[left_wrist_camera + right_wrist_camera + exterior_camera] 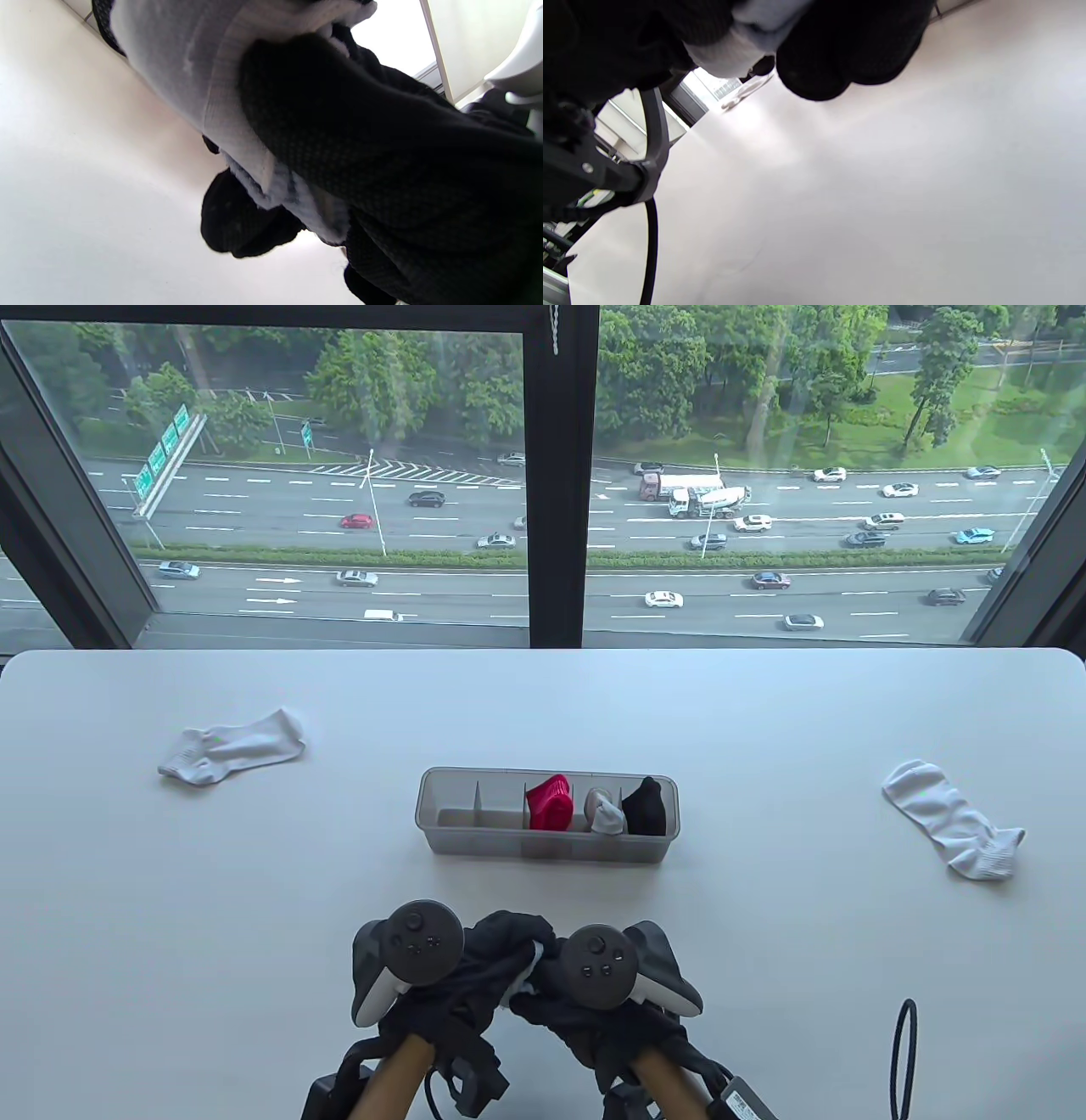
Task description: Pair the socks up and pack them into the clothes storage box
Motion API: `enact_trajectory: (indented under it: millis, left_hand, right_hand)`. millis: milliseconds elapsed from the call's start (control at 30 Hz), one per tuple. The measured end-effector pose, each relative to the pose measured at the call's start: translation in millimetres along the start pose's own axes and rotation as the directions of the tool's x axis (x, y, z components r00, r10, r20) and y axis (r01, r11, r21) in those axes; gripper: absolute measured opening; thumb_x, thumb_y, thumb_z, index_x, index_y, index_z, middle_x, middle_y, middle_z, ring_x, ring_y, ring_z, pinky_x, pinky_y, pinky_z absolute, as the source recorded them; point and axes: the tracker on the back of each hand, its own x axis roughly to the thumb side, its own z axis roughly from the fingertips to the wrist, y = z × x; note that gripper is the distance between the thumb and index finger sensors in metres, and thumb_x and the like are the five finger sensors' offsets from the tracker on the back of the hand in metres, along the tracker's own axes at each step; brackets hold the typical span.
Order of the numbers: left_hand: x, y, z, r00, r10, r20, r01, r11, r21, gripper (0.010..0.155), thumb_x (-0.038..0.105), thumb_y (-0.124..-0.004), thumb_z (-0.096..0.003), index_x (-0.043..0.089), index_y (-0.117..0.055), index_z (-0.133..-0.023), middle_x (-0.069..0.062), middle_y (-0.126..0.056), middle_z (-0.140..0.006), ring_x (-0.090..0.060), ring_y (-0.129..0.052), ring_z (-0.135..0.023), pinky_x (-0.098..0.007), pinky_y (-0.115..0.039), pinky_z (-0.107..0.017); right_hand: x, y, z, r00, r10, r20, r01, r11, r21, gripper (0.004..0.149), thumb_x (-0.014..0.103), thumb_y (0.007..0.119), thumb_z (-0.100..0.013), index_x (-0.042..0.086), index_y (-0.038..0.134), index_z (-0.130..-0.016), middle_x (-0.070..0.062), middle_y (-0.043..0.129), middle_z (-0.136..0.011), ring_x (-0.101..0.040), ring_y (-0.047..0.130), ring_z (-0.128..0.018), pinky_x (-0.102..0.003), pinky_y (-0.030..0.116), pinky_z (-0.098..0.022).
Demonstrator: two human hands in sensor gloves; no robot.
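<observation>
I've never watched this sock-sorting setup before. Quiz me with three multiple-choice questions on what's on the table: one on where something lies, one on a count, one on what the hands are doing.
1. Where does the storage box sit?
A. mid-table, between the two loose white socks
B. at the table's left edge
C. under the hands

2. How many compartments hold rolled socks?
A. one
B. three
C. five

3. What are the left hand and right hand doing?
A. resting flat, apart
B. together gripping a light sock
C. lifting the box

Answers: 1 A, one white sock lies left of it, another white sock right; 2 B, red, grey-white, black; 3 B, the left wrist view shows gloved fingers around fabric.
</observation>
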Motion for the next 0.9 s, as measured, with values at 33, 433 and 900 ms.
enact_trajectory:
  millis: [33,433,900]
  left_hand:
    - [-0.2,1.1,1.1,0.997,0.082,-0.004,-0.082,0.997,0.014,0.048,0.031,-0.060,-0.0578,0.018,-0.066,-0.104,-0.019,-0.074,-0.103,-0.047,-0.086,-0.086,-0.060,-0.074,-0.062]
    - [11.6,-10.4,5.3,0.994,0.081,0.069,-0.078,0.996,-0.052,0.056,0.031,-0.058,-0.0571,0.014,-0.050,-0.110,-0.028,-0.066,-0.098,-0.043,-0.088,-0.074,-0.057,-0.076,-0.060]
    - [-5.9,-5.3,4.1,0.978,0.178,-0.106,-0.171,0.983,0.071,0.064,0.031,-0.060,-0.0572,0.011,-0.036,-0.112,-0.026,-0.088,-0.085,-0.037,-0.103,-0.062,-0.056,-0.085,-0.052]
  right_hand:
    - [-3.3,-5.5,1.7,0.993,-0.116,-0.003,0.115,0.991,-0.075,0.047,0.039,0.071,-0.057,0.031,0.068,-0.103,-0.024,0.068,-0.097,-0.021,0.091,-0.068,-0.043,0.082,-0.057]
    - [-21.6,-38.4,22.4,0.967,-0.253,-0.032,0.216,0.879,-0.426,0.056,0.046,0.078,-0.050,0.019,0.063,-0.097,-0.018,0.088,-0.087,-0.012,0.103,-0.052,-0.034,0.092,-0.047]
    - [-6.3,-33.6,30.1,0.998,0.056,-0.033,-0.065,0.851,-0.521,0.062,0.044,0.072,-0.057,0.015,0.051,-0.108,-0.019,0.071,-0.100,-0.032,0.088,-0.084,-0.050,0.078,-0.064]
